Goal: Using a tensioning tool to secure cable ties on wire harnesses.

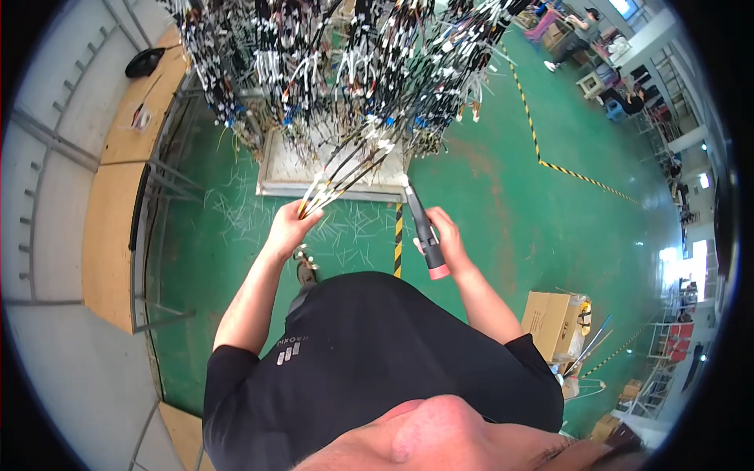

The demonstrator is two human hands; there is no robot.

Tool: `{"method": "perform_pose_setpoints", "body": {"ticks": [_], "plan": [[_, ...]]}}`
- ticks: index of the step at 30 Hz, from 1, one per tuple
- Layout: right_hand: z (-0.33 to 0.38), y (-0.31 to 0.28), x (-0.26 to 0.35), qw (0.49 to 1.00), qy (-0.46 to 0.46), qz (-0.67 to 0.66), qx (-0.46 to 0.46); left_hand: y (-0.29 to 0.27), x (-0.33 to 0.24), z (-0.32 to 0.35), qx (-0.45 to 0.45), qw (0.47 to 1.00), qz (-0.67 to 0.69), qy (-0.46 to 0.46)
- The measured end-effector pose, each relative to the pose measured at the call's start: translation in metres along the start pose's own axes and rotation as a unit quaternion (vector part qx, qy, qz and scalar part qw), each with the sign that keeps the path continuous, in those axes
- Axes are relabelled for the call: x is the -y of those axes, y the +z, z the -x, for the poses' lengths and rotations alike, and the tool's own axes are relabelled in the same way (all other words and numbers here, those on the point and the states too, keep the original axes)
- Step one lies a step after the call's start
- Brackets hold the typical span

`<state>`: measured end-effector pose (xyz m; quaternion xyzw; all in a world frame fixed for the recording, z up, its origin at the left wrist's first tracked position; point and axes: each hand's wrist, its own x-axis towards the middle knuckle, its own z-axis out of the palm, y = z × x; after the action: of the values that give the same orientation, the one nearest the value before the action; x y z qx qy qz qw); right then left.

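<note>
My left hand (pixel 292 229) is closed round a bundle of wires (pixel 334 185). The wires are black, white and yellowish, and white connectors sit further up them. They run up and to the right toward a dense hanging mass of wire harnesses (pixel 345 71). My right hand (pixel 448 235) grips a long black hand tool (pixel 424 232) with a pinkish-red rear end and a pale tip. The tip is near the lower edge of the hanging wires, to the right of the held bundle. Whether it touches any wire I cannot tell.
Under the harnesses lies a whitish tray-like base (pixel 271 177). Thin white strips (pixel 345 228) litter the green floor. A wooden bench (pixel 118 243) runs along the left wall. An open cardboard box (pixel 548 322) stands at lower right. Another person (pixel 583 31) is far off, upper right.
</note>
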<state>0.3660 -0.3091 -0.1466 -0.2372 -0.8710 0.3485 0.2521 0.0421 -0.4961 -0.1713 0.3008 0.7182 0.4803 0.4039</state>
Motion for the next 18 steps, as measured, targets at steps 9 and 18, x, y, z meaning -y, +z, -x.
{"method": "perform_pose_setpoints", "body": {"ticks": [9,18], "plan": [[0.038,0.044,-0.039,0.8,0.315,-0.466,-0.208,-0.051,0.009,-0.04,0.071,0.974,-0.19,0.099],[0.018,0.03,-0.085,0.666,0.339,-0.568,-0.344,0.012,0.048,-0.094,0.202,0.933,-0.291,0.058]]}}
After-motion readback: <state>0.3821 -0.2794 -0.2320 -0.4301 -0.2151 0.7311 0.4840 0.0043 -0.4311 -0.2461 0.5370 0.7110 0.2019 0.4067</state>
